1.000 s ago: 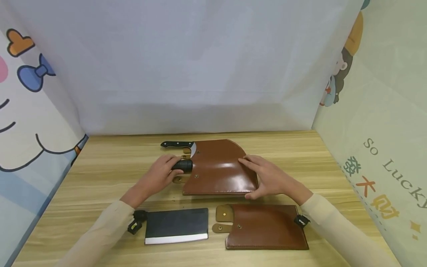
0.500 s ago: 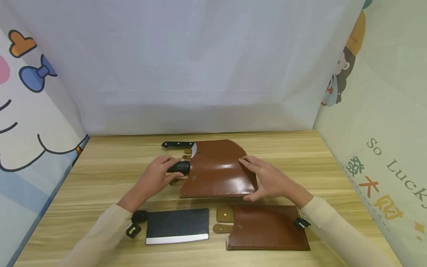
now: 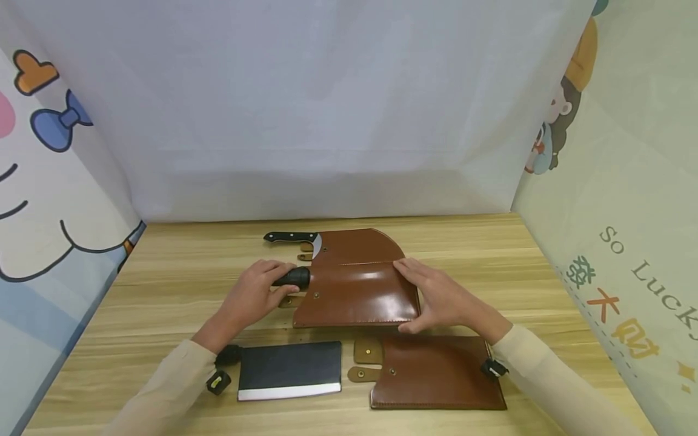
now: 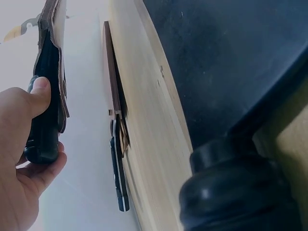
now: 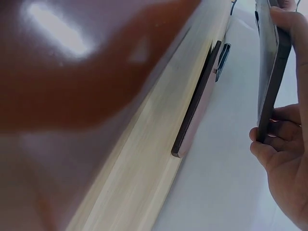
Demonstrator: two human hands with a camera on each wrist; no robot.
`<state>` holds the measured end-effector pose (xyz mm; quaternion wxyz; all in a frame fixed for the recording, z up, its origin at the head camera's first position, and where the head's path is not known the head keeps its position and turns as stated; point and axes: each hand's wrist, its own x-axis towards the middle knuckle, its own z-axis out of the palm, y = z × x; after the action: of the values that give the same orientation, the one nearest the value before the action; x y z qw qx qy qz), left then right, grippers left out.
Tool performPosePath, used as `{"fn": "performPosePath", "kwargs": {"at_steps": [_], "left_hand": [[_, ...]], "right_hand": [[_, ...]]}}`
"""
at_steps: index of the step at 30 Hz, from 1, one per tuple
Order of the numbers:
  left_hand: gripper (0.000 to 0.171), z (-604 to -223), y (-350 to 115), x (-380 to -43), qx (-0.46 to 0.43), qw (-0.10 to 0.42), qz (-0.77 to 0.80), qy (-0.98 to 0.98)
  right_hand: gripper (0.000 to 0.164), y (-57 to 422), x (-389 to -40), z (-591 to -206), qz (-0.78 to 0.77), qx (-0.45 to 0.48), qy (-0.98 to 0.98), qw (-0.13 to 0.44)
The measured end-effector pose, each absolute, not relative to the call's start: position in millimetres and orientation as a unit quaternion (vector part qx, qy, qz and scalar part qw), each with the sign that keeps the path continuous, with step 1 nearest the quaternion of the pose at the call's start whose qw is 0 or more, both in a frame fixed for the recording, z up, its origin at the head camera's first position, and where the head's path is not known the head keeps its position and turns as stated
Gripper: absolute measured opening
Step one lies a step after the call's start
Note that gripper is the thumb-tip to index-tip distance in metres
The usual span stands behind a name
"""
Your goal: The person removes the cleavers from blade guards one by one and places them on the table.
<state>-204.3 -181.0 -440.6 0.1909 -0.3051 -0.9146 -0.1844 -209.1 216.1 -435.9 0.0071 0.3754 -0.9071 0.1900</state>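
My left hand (image 3: pixel 253 297) pinches the black handle (image 3: pixel 294 278) of a knife whose blade is hidden inside a brown leather sheath (image 3: pixel 354 297). At the sheath's right end my right hand (image 3: pixel 440 297) grips it, thumb at the near edge and fingers at the far edge. Both wrist views show this sheathed knife tilted on edge and raised off the table; the left wrist view has the handle (image 4: pixel 43 130) between thumb and fingers. Just behind lies a second sheathed knife (image 3: pixel 360 244) with a riveted black handle (image 3: pixel 289 236).
Nearer me, a bare cleaver (image 3: pixel 289 366) with a dark blade and pale cutting edge lies left, its handle (image 3: pixel 229 353) partly under my sleeve. Another brown sheath (image 3: pixel 436 372), its snap straps undone, lies front right. A white cloth (image 3: pixel 327 121) hangs behind the wooden table (image 3: pixel 480 242).
Held in both hands, the sheathed knife has shifted slightly left and toward me, uncovering more of the sheath behind it. Both hands keep their grip.
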Motion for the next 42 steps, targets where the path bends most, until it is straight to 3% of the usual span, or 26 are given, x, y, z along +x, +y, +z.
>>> {"fn": "performPosePath", "kwargs": {"at_steps": [42], "left_hand": [[0.049,-448.7,-191.2,-198.1,-0.277,0.211,-0.206,-0.914]], "right_hand": [[0.120,234.0,-206.1,-438.1,0.191,0.369,-0.910,-0.002]]}}
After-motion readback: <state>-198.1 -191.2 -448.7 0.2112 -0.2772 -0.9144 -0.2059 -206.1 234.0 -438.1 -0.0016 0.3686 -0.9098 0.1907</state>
